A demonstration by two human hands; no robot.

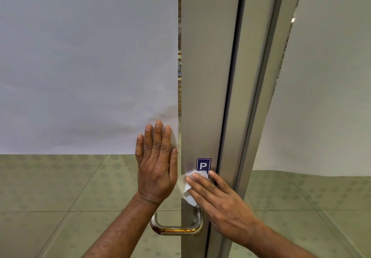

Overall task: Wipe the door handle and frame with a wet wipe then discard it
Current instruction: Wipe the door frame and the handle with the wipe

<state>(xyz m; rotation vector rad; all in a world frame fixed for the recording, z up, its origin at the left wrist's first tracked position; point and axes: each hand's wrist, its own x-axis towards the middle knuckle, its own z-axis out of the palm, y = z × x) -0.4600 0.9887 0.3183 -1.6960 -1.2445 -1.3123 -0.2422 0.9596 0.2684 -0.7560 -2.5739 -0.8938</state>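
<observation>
A grey metal door frame (pixel 206 77) runs upright through the middle of the head view. Low on it sits a curved steel door handle (pixel 176 230) with rusty stains along its bottom bar. My right hand (pixel 218 197) presses a crumpled white wet wipe (pixel 187 187) flat against the frame, just above the handle and below a small blue sticker with a white P (pixel 203 165). My left hand (pixel 155 163) lies flat with fingers together on the frosted glass panel (pixel 86 67) left of the frame, holding nothing.
A second metal post (pixel 259 97) and another frosted pane (pixel 329 97) stand to the right. Below the frosting, clear glass shows a tiled floor (pixel 60 193) beyond the door.
</observation>
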